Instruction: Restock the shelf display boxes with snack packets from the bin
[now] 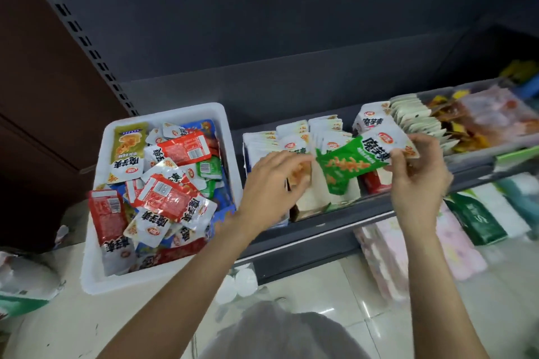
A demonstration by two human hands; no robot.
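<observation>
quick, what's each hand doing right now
Left hand: fingers curled on an orange packet in the display box.
Right hand: pinching a green packet.

Green packet: large black characters 魔芋爽 on its white end, beside a small red oval logo. Bin packets bear the same characters; red ones show barcodes, digits illegible.

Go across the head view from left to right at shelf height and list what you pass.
White bin of mixed snack packets → left hand reaching into the shelf boxes → green packet → right hand pinching that packet → row of pale upright packets → box of orange and pink packets.
</observation>
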